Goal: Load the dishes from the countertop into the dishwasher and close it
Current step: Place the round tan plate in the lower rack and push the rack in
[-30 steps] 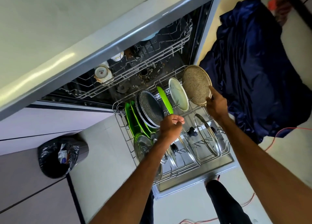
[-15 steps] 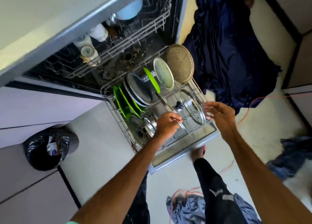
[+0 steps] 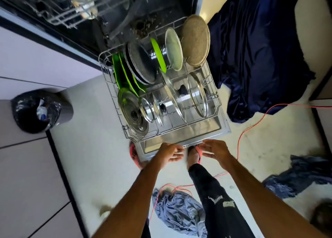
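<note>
Hands were open, fingers loosely spread, holding nothing: left hand (image 3: 169, 152) and right hand (image 3: 214, 149) hung side by side at the near lip of the lowered dishwasher door (image 3: 179, 135), its edge running crosswise just beyond them, neither hand nearer. Farther ahead the loaded lower rack (image 3: 216, 94) stood pulled out over it, likely needing pushing in first. Contact with the lip was unclear; the countertop lay out of view.

- The lower rack (image 3: 216, 101) sits pulled out over the open dishwasher door (image 3: 179, 135).
- Plates (image 3: 195, 40) stand in its back rows, lids (image 3: 197, 96) in its front rows.
- The upper rack (image 3: 59, 13) sits behind, inside the machine.
- A bin (image 3: 41, 110) stands on the floor to the left; a cloth (image 3: 260, 49) lies to the right.
- The left hand (image 3: 169, 152) and right hand (image 3: 214, 149) are side by side at the door's near edge.
</note>
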A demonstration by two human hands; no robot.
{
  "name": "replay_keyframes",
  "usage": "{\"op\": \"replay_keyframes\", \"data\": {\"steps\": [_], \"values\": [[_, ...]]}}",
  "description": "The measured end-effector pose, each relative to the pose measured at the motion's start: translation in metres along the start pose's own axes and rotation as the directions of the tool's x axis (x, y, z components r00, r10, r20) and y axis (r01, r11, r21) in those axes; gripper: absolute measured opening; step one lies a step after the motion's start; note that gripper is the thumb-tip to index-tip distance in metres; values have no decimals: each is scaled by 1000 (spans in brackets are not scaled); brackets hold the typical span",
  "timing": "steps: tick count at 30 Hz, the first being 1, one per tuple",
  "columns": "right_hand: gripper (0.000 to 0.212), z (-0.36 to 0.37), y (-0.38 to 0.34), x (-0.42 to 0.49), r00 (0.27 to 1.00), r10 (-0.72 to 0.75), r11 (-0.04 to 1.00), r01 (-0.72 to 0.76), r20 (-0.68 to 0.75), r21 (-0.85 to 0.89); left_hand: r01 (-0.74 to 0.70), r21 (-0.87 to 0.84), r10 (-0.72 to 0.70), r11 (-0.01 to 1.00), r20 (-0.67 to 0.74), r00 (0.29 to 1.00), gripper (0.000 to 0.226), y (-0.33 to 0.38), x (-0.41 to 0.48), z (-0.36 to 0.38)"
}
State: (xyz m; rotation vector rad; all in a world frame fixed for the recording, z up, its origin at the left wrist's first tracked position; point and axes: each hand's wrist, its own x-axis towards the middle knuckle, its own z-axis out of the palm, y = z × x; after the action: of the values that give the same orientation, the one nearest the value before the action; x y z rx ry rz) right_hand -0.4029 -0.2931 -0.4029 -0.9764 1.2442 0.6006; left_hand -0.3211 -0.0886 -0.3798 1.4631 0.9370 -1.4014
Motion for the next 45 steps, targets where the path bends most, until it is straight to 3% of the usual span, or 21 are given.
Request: {"op": "replay_keyframes", "data": {"steps": [5,10,13,16,19,22,28,36,41,45], "values": [[11,-1,4,29,1000,31,986,-31,0,165,-29,-234,1,972,-118,993,17,-27,31,-12],[13,17,12,62,996,87,979,-81,-24,189,-34,-442,-36,896,-150,988,19,-42,66,-15],[24,32,19,87,994,103,972,-91,-46,216,-28,-618,-72,786,-137,988,38,-48,89,-18],[27,44,22,114,992,112,943,-87,-59,322,-40,-756,-86,654,-126,988,25,-49,116,-21],[36,51,21,141,993,93,884,-51,-68,465,-65,-873,-14,484,-82,997,34,-43,142,-34],[36,60,15,153,999,48,817,-43,6,574,-27,-917,76,397,4,997,30,-32,150,-47],[36,73,0,151,995,93,743,-47,-34,668,35,-924,106,381,81,991,30,-24,151,-61],[52,92,-28,165,995,88,762,-34,-52,647,7,-923,172,385,80,982,31,1,159,-74],[56,111,-57,173,1000,15,749,4,-24,662,-25,-907,208,419,69,976,31,34,163,-88],[60,119,-72,182,999,-43,676,23,8,736,-86,-891,225,445,18,974,29,61,164,-93]]}}
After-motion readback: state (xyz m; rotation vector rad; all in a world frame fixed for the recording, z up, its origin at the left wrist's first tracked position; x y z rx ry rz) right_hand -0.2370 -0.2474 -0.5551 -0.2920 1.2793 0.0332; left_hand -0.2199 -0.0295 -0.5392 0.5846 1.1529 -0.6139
